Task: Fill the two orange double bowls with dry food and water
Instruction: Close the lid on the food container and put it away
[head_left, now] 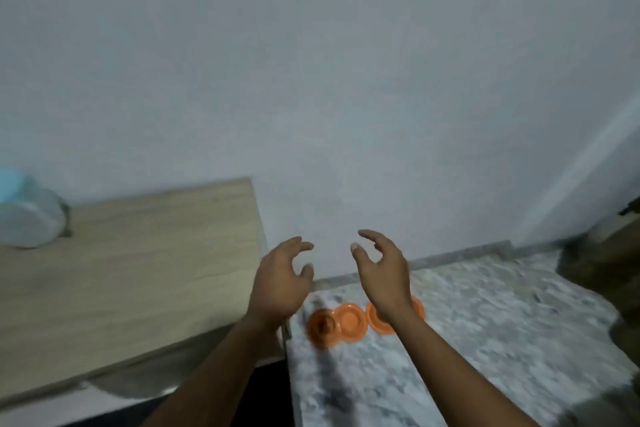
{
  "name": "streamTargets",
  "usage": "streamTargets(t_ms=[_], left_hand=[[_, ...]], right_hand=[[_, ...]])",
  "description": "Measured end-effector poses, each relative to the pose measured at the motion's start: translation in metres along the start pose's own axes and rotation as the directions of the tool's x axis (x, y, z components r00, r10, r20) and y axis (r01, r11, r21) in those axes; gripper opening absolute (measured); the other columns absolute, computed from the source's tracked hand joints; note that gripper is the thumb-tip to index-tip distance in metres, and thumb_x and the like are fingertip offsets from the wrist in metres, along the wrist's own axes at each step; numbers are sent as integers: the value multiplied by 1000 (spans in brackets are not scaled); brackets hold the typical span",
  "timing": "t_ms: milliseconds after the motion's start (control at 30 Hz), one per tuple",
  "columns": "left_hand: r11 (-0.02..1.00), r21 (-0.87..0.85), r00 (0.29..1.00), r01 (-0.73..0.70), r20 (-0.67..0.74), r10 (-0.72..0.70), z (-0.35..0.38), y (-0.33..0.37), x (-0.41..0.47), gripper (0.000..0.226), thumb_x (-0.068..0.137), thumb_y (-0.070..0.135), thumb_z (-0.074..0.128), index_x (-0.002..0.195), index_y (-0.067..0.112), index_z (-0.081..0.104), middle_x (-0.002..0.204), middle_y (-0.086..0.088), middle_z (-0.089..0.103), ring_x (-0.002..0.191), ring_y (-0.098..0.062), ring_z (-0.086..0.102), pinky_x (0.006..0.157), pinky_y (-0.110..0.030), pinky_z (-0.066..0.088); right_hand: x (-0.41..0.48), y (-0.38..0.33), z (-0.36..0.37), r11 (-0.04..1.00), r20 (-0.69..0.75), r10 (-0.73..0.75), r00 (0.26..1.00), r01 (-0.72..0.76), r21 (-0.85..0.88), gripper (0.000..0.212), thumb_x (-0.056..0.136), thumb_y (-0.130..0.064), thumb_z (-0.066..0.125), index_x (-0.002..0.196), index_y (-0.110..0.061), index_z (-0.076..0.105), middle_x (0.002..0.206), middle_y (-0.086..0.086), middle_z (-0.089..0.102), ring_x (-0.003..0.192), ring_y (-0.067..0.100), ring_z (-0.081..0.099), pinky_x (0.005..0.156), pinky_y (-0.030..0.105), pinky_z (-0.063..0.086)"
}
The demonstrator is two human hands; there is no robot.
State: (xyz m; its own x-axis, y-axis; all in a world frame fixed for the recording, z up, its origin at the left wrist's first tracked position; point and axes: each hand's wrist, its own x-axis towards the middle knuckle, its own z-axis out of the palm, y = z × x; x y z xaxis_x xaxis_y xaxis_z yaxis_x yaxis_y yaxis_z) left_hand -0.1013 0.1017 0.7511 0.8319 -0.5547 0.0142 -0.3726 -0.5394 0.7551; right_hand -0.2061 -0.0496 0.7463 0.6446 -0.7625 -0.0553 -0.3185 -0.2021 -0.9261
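Observation:
Two orange double bowls lie side by side on the speckled floor near the wall. The left double bowl [337,322] shows both cups; its left cup holds something brown, blurred. My right wrist covers most of the right double bowl [377,322]. My left hand [282,282] and my right hand [379,269] are raised in front of me, above the bowls, fingers spread and curved, palms facing each other, holding nothing.
A light wooden table [138,274] stands at the left against the grey wall. On its far left corner sits a clear jar with a pale blue lid [26,208]. A dark blurred object [602,260] is at the right edge.

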Motion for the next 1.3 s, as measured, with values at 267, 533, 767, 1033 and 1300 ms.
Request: streamTargets(t_ms=[267, 533, 767, 1033, 1300], left_hand=[[978, 198, 923, 64, -384, 18, -257, -28, -108, 39, 86, 25, 64, 125, 29, 65, 143, 5, 55, 134, -15, 48, 113, -33, 36], [943, 194, 838, 271, -530, -132, -429, -108, -214, 39, 82, 22, 64, 121, 23, 68, 133, 4, 64, 125, -16, 56, 103, -27, 41], [905, 127, 827, 405, -472, -304, -539, -252, -238, 33, 81, 24, 68, 114, 26, 71, 128, -3, 67, 116, -21, 62, 98, -29, 46], [818, 106, 812, 565, -250, -528, -652, -502, -202, 45, 84, 27, 68, 128, 23, 63, 135, -5, 62, 122, -25, 59, 98, -28, 44], [783, 282, 827, 555, -85, -556, -688, -612, -163, 84, 71, 51, 75, 141, 18, 43, 143, -11, 50, 130, -32, 50, 109, -39, 38]], right_hand=[[-95, -187, 118, 947, 192, -316, 929, 296, 123, 30, 96, -34, 62, 125, -30, 66, 135, -10, 62, 129, 12, 53, 106, 34, 44], [-233, -267, 267, 909, 411, -415, 812, 381, 166, 32, 92, -36, 66, 123, -26, 69, 131, -6, 67, 124, 16, 58, 104, 38, 47], [-297, -296, 434, 896, 534, -412, 738, 434, 93, 27, 93, -33, 66, 119, -25, 70, 128, -5, 68, 121, 16, 59, 104, 43, 48], [-356, -289, 698, 949, 689, -76, 721, 265, -173, 26, 87, -36, 71, 111, -26, 74, 116, -3, 72, 110, 19, 66, 92, 31, 50], [-394, -284, 808, 894, 518, 154, 841, 104, -435, 29, 82, -43, 67, 96, -20, 75, 94, 5, 73, 90, 32, 68, 69, 30, 44]])
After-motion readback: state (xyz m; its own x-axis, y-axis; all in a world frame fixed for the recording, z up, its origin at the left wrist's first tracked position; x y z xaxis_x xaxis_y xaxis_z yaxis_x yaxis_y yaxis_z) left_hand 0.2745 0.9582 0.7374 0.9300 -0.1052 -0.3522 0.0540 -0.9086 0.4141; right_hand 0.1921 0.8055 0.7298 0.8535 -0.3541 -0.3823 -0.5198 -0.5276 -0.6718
